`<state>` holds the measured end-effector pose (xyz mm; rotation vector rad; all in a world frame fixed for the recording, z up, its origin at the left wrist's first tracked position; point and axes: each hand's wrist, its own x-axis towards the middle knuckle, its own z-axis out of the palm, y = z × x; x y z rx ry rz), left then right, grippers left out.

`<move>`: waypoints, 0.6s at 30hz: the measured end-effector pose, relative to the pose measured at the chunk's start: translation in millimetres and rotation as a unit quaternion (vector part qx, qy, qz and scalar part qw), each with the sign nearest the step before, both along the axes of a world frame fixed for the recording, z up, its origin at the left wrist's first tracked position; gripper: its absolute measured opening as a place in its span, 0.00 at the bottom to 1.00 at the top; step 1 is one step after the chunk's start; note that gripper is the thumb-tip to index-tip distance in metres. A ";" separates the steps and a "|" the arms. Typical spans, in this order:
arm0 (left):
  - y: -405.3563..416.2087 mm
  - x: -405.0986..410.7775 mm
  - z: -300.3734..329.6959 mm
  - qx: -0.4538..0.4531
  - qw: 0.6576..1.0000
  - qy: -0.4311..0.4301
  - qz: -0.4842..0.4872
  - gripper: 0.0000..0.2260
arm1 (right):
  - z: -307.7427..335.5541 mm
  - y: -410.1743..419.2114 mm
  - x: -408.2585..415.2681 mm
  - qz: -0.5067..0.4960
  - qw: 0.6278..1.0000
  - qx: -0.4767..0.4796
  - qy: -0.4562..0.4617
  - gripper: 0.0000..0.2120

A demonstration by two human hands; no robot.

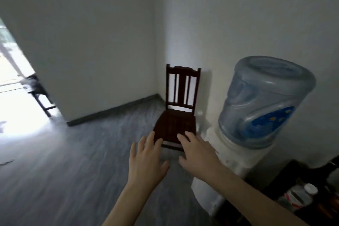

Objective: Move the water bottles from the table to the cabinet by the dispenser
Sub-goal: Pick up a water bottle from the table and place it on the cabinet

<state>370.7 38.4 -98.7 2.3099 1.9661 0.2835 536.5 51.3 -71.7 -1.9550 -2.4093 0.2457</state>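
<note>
Two empty hands, left [146,159] and right [197,154], fingers spread. One bottle [300,196] lies on the dark cabinet [286,185] at four o'clock, beside the dispenser [236,158]. Best to turn back for more.

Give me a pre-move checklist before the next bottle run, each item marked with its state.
1. Left hand free: ok, fingers spread, holds nothing.
2. Right hand free: ok, open, holds nothing.
3. Bottle delivered on the dark cabinet beside the dispenser: ok, one capped bottle shows at the lower right.
4. Table with the remaining bottles in sight: not ok, it is out of frame.
5. Floor ahead open for walking: ok, only the chair stands in the corner.
6. Room on the cabinet for more bottles: cannot tell, mostly cut off and dark.
</note>
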 end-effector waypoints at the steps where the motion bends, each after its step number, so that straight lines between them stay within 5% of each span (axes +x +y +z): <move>1: -8.0 -22.0 1.5 -0.004 1.000 -0.005 0.030 0.33 | 2.0 3.5 -21.9 0.031 0.999 0.000 -0.005 0.33; 8: -74.8 -150.1 7.9 -0.019 0.966 0.007 0.258 0.32 | 9.2 2.7 -168.8 0.233 0.972 0.003 -0.003 0.34; 18: -189.8 -212.8 14.3 -0.041 0.854 0.018 0.518 0.32 | -1.3 -54.4 -299.4 0.457 0.889 -0.017 0.021 0.35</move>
